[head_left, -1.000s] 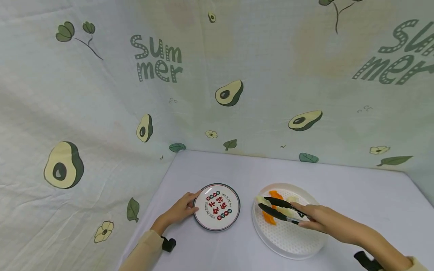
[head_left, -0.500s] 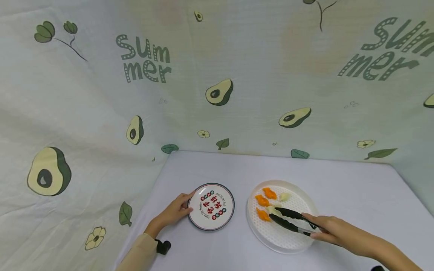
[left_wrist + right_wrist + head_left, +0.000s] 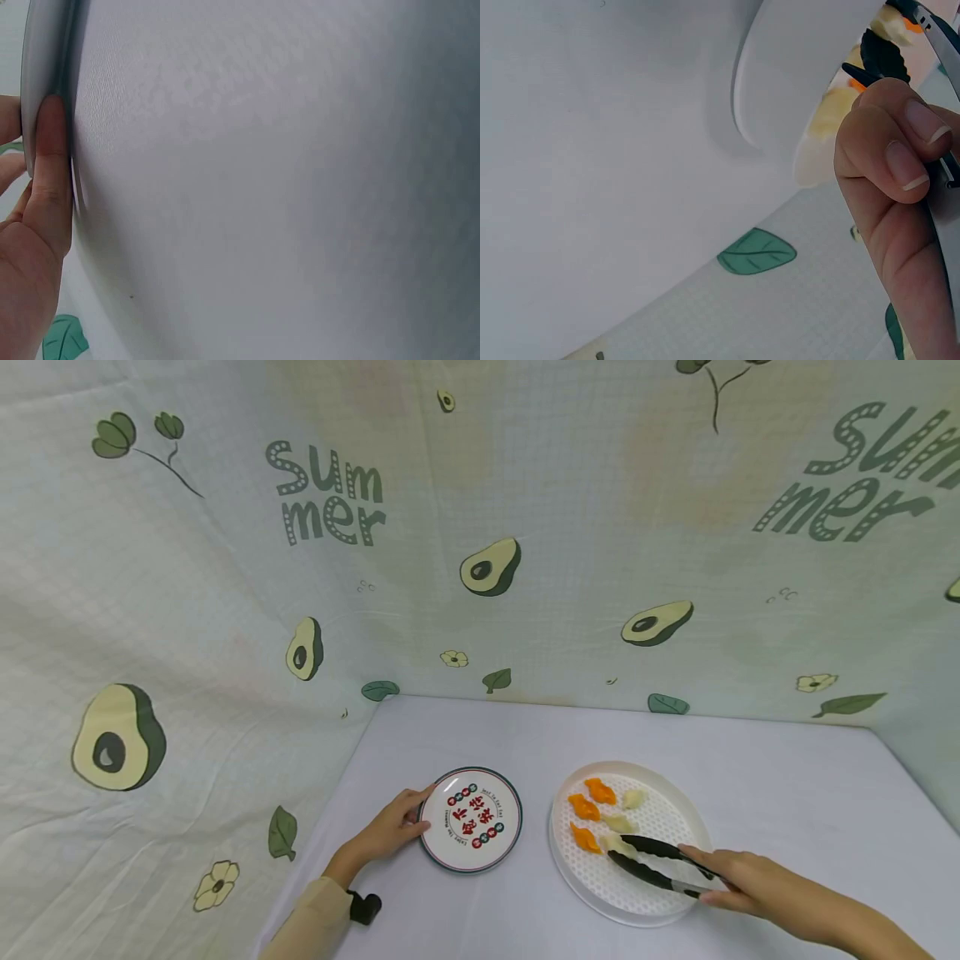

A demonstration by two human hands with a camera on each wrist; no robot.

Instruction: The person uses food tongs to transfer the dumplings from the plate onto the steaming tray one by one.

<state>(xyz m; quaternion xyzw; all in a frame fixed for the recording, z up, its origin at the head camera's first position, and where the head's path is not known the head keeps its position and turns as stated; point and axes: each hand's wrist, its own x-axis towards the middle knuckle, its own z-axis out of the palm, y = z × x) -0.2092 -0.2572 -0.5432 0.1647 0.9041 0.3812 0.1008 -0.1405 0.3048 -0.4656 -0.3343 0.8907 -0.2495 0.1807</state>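
My left hand [image 3: 386, 828] pinches the left rim of a small white plate [image 3: 450, 850] with red lettering and a dark edge. In the left wrist view, fingers lie on both sides of that plate's rim [image 3: 45, 52]. My right hand [image 3: 768, 887] grips black-tipped tongs [image 3: 656, 877], whose arms stand apart. The tong tips sit around a pale yellow dumpling [image 3: 617, 845] on a round white tray [image 3: 600, 906]. Close by lie more pale dumplings [image 3: 619, 823] and orange dumplings [image 3: 584, 807]. Curled fingers [image 3: 911, 150] hold the tongs in the right wrist view.
The plate and tray stand apart on a white tabletop [image 3: 517, 735]. Behind and to the left hangs a pale cloth [image 3: 570, 485] printed with avocados and leaves. A dark band [image 3: 364, 907] is on the left wrist.
The tongs have moved toward the front right over the tray, leaving the orange dumplings uncovered. A pale dumpling behind the tips shows fully now. The left hand stays on the plate.
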